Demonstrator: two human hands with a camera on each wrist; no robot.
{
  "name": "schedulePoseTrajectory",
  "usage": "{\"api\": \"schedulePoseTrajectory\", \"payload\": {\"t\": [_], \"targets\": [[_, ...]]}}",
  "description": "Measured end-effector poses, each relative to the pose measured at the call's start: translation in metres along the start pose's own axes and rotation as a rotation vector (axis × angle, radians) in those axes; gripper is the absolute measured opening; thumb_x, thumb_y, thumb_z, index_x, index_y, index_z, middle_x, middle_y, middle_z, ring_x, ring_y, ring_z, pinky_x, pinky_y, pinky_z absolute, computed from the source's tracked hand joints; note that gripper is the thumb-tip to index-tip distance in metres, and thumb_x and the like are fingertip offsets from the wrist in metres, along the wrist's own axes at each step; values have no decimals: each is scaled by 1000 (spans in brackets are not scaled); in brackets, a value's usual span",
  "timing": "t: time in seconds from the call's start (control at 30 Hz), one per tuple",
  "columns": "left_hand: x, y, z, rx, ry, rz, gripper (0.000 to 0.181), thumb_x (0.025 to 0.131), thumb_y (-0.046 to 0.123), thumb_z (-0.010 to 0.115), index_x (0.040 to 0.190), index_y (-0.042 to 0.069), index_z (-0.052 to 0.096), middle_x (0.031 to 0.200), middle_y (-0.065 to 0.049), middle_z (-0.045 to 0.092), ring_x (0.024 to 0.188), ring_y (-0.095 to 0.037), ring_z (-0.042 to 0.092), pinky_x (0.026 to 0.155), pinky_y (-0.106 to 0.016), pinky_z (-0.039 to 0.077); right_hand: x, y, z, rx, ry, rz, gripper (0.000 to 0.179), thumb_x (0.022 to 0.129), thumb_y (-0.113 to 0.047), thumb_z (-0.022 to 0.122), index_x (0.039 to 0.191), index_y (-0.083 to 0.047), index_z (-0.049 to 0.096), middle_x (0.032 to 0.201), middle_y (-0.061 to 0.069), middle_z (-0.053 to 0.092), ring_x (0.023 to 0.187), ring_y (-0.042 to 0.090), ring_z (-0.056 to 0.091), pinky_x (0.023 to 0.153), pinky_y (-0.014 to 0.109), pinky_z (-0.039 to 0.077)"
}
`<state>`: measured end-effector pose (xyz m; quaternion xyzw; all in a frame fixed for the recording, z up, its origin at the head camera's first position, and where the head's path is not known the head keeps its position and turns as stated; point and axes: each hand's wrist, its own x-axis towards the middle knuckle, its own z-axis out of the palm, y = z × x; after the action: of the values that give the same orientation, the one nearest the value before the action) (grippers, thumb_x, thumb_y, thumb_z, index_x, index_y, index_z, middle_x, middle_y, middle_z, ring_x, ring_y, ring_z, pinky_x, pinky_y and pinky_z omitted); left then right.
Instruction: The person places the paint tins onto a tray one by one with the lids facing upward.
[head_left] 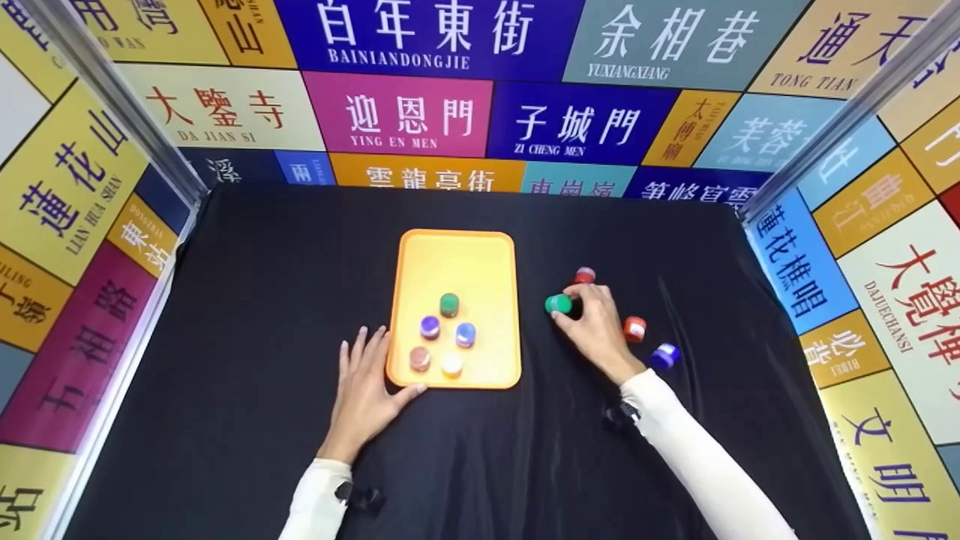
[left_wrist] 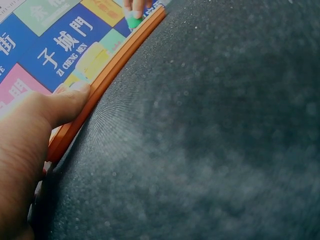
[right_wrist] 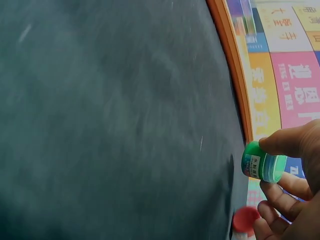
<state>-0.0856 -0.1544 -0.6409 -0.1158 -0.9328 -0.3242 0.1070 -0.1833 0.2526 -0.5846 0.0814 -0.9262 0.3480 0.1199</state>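
Head view, right hand (head_left: 598, 327): thumb and fingers pinched on a green jar (head_left: 558, 303).
Head view, green jar: right of the yellow tray (head_left: 461, 262), about level with its middle; a strip of black-covered desk (head_left: 536, 337) between, so jar and tray are apart.
Head view, key relation: tray lies sideways left of the right hand; tray's long axis runs near to far, so its long right rim faces the jar.
Head view, left hand (head_left: 367, 397): fingers straight and spread by the tray's left rim, thumb at the near-left corner; nearer the tray than the right hand.
Head view, tray load: five jars (head_left: 448, 304), middle to near end.
Head view, loose jars: red jar (head_left: 585, 275) just beyond the right hand, orange-red jar (head_left: 634, 328) and blue jar (head_left: 665, 355) to its right.
Left wrist view, thumb: against the tray rim; green jar shows past the rim's far end.
Right wrist view, green jar: tipped, axis roughly across frame; thumb on one side, fingers opposite.
Right wrist view, lift: cannot tell whether jar clears the desk.
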Motion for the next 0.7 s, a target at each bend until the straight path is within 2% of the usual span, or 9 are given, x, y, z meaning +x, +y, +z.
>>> {"api": "schedulePoseTrajectory", "payload": {"t": [0.37,0.53,0.7], "targets": [[0,-1,-1,-7,13,9,109,85,63,86,163,-3,48,171,-21,45,165,-47,26,136,-63,5,8,-27,19,119,-26,-55,38,86,-14,95,117,-2,76,112,15,74,110,34,62,98,47,51],[1,-1,0,-2,10,5,108,85,63,87,163,-2,48,171,-20,45,165,-46,26,136,-63,5,10,-33,28,131,-17,-95,37,85,-13,96,116,-2,77,110,13,74,108,33,61,97,45,51],[-1,-1,-1,-7,15,6,108,86,64,86,163,-2,48,171,-20,45,165,-46,26,136,-63,5,12,-38,37,136,-41,-109,34,87,-14,94,115,-3,78,111,12,74,109,32,60,98,43,51]]}}
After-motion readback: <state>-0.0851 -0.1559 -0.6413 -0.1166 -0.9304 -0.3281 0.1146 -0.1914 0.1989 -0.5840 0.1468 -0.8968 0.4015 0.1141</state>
